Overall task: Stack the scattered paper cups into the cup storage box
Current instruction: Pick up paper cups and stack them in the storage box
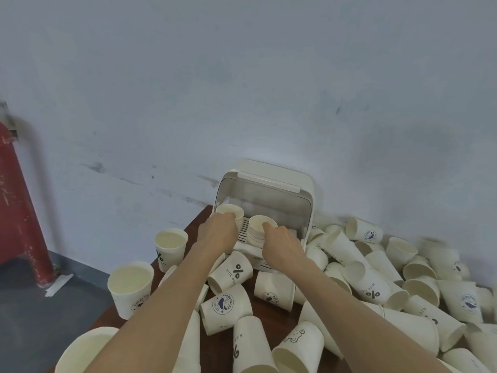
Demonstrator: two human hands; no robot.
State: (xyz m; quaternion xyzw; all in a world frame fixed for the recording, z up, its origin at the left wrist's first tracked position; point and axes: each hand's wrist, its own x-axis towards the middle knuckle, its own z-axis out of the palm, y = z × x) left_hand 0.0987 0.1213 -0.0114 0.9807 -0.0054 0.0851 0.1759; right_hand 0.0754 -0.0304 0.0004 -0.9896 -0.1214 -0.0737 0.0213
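The cream cup storage box [279,184] stands against the wall with its lid raised. Two stacks of white paper cups stand upright inside it. My left hand [218,232] grips the left stack [230,210] at its rim. My right hand [282,246] grips the right stack [259,226], with a finger hooked over its rim. Scattered paper cups [368,281] lie heaped on the dark brown table [199,219], several printed with a percent sign or a round whale logo.
Upright cups [170,244] [131,285] stand along the table's left edge, and another [83,351] at the near left corner. A grey-white wall rises behind the box. A red post [24,211] stands on the grey floor at the left.
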